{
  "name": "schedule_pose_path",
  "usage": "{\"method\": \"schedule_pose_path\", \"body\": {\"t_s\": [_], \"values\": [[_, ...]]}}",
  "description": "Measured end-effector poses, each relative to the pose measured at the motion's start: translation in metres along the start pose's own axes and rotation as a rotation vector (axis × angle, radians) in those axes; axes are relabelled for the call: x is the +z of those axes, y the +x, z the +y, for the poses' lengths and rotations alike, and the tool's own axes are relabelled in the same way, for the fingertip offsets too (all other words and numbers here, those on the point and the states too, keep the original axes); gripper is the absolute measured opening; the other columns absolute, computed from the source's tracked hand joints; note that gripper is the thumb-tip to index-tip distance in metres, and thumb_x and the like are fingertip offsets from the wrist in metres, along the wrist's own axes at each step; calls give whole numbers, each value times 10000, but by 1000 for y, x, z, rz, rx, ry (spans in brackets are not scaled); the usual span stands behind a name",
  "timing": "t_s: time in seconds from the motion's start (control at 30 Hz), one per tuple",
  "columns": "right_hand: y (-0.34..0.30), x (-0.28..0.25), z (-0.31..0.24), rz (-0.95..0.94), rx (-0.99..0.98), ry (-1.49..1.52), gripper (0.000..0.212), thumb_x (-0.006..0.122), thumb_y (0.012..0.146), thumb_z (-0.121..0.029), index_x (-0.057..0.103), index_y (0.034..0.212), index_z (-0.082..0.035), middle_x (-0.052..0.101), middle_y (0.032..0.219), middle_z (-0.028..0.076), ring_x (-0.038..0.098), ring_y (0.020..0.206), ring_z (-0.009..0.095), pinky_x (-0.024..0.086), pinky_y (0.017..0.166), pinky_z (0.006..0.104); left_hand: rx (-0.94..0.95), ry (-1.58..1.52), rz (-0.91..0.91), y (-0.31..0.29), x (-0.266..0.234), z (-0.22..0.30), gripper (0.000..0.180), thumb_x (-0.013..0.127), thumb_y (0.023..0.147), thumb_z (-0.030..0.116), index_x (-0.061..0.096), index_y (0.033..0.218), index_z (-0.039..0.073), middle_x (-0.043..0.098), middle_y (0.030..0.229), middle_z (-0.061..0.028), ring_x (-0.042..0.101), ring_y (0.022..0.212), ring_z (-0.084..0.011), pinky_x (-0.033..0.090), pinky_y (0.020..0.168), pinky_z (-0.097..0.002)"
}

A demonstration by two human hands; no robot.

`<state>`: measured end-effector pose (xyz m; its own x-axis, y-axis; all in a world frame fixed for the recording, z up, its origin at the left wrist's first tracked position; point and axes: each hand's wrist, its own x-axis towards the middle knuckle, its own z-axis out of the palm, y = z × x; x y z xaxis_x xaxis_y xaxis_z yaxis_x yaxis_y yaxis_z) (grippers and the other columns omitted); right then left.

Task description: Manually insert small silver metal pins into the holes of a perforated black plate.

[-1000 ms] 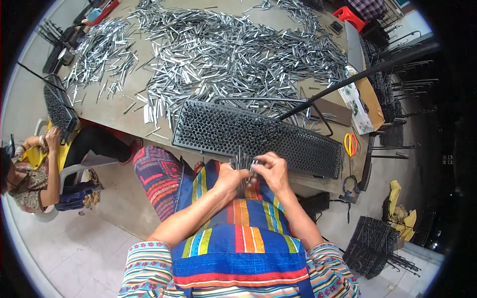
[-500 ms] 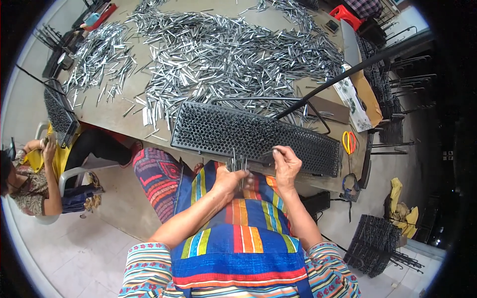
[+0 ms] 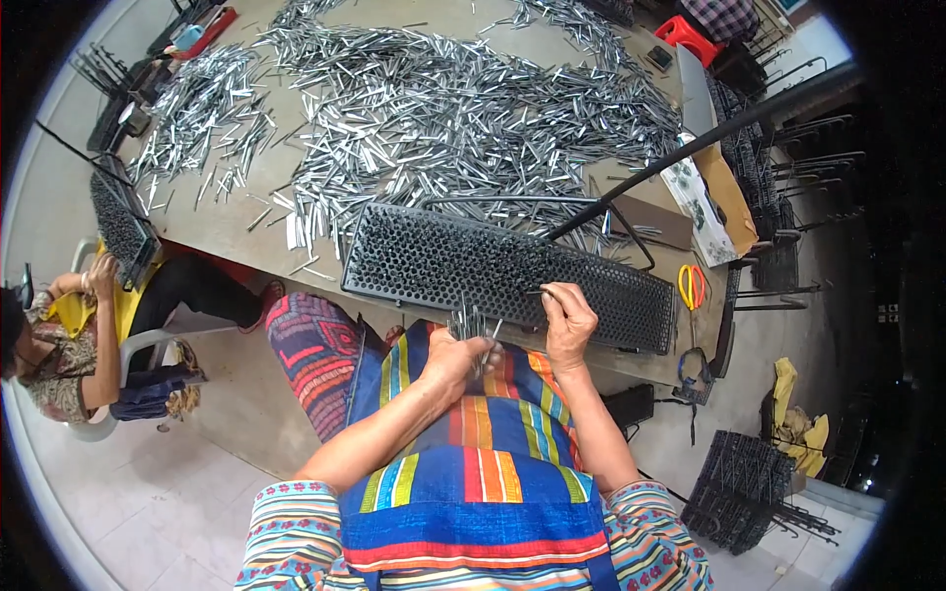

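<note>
My left hand (image 3: 456, 357) is closed round a bunch of thin metal strips (image 3: 470, 323), which stick up out of the fist above my lap. Beside it, my right hand (image 3: 569, 325) pinches at the near edge of a long black perforated rack (image 3: 503, 271). A short dark end, seemingly one strip, shows at its fingertips. The rack lies tilted at the table's front edge, with rows of round holes. Many holes in its left and middle part look filled with dark pieces; those toward the right look plainer.
A wide heap of silvery metal strips (image 3: 434, 118) covers much of the table (image 3: 286, 258). A black bar (image 3: 690, 148) slants over the right side. Scissors with orange-yellow handles (image 3: 692, 286) and an open cardboard box (image 3: 724, 202) lie right. A co-worker (image 3: 69, 345) sits at left beside another rack (image 3: 120, 227).
My right hand stays near the rack's front edge, its fingertips a little lower. The strips in my left hand have shifted slightly, one leaning right. The co-worker's hand has risen toward their rack.
</note>
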<state>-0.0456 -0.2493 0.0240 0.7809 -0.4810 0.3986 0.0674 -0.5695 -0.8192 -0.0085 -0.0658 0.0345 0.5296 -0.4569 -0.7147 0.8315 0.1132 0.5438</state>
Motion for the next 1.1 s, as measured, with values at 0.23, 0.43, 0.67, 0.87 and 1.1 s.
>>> {"method": "schedule_pose_path", "body": {"t_s": [0.23,0.43,0.67,0.87,1.1], "values": [[-1,-2,-2,-3,25,18,126,618,807,43,678,917,34,646,881,90,598,751,140,467,677,243,36,-15,-63,-2,2,-1,180,575,769,-86,636,929,-30,680,801,-126,648,637,-182,543,564,-289],[-6,1,1,-40,16,-3,123,631,802,48,684,912,30,649,849,101,610,747,154,470,668,251,12,-43,-65,-1,-1,-3,211,570,749,-107,627,938,-32,677,824,-129,650,644,-194,551,587,-305],[1,8,-6,-62,64,-163,103,656,770,52,686,864,23,632,771,87,595,635,153,454,581,268,-83,-24,-210,-16,-9,-6,203,568,731,-126,600,915,-46,658,806,-144,651,653,-209,558,586,-339],[6,10,1,-98,-20,-176,85,685,738,37,681,821,20,614,714,89,573,606,114,435,559,251,-137,-15,-209,-17,-13,-9,213,594,737,-122,605,937,-50,654,812,-146,657,691,-228,565,606,-337],[-2,13,-39,-612,571,494,325,578,891,-150,623,1176,0,676,950,49,566,689,56,477,623,194,-136,-70,-383,-25,-18,-8,304,594,745,-135,587,1029,-26,649,838,-126,668,766,-235,572,663,-335]]}}
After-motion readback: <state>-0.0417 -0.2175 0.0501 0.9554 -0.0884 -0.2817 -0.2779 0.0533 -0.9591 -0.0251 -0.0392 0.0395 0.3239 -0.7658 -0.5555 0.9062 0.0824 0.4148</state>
